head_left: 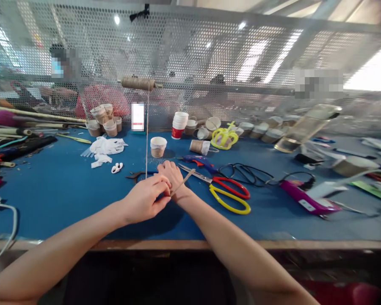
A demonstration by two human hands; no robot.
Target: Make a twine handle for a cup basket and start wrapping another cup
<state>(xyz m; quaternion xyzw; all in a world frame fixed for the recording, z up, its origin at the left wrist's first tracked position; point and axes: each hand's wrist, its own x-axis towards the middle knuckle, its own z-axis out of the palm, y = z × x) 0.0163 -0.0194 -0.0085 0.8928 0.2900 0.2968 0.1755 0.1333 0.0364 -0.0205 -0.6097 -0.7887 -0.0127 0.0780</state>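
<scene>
Left hand (pixel 149 198): thumb and forefinger appearing to pinch the brown cord (pixel 186 178), whose free end is slanting up across the right wrist. Right hand (pixel 170 173): lying just beyond, fingers bending; whether they are gripping anything cannot be told. Twine (pixel 147 131): hanging from the spool (pixel 137 83) on the mesh screen (pixel 184 51), running down to the left hand. Wrapped cup (pixel 158 149): standing upright beyond the hands. Scissors (pixel 230 192): lying open to the right, red and yellow handles. Blue glue gun (pixel 199 162): resting just beyond the scissors. White gloves (pixel 107 146): lying crumpled, left, on the blue table (pixel 66 199).
</scene>
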